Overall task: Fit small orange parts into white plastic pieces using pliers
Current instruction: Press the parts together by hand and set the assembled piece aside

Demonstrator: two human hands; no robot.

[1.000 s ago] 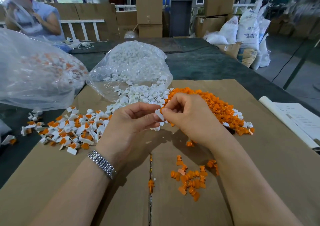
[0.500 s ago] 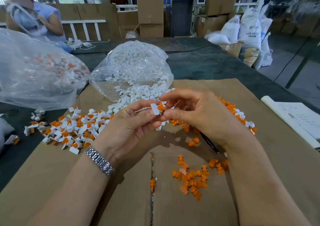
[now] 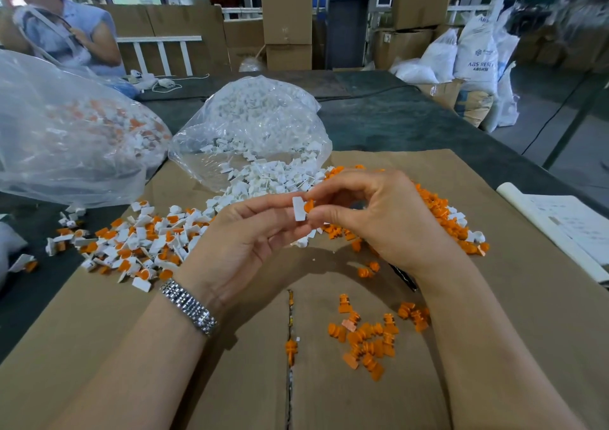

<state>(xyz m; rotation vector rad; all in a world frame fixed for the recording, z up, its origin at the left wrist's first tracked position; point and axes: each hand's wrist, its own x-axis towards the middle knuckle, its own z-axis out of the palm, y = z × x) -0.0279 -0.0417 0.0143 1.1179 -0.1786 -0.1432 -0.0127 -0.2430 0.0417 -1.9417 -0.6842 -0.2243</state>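
Orange part point(image 3: 309, 205) pinched by right hand point(image 3: 379, 218) at white piece point(image 3: 299, 209) gripped by left hand point(image 3: 244, 241), mid-frame | finished pile point(image 3: 138, 245) centre-left | loose orange heap point(image 3: 441, 212) centre-right, plenty left

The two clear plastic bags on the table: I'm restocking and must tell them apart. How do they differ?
The left bag holds white pieces with orange parts mixed in; the middle bag holds plain white pieces only. The left bag looks larger and runs out of view at the left; the middle bag shows whole. The middle bag's mouth lies open, spilling white pieces onto the cardboard; the left bag's opening is not visible. Both are clear, crumpled plastic.
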